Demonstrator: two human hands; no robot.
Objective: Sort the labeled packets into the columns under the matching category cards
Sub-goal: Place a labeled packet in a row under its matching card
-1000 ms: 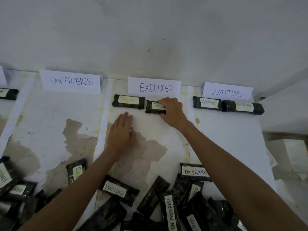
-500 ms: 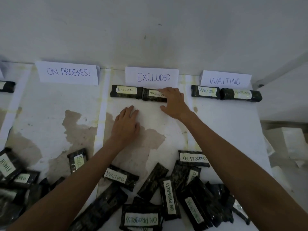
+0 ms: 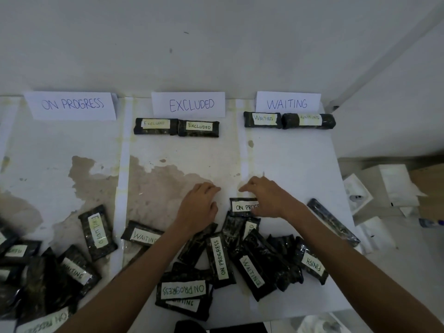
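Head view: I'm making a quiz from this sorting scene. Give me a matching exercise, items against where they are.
Items:
1. FINISH packet
2. right hand
3. ON PROGRESS card
4. two EXCLUDED packets

Places:
A. far left, no packets below it
B. right edge of the near pile
C. over a packet labeled ON PROG...
D. directly below the middle card

Pairs: 1-B, 2-C, 3-A, 4-D

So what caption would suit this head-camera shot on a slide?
Both hands reach into the unsorted pile, the right hand over an ON PROGRESS packet; the left hand is empty.
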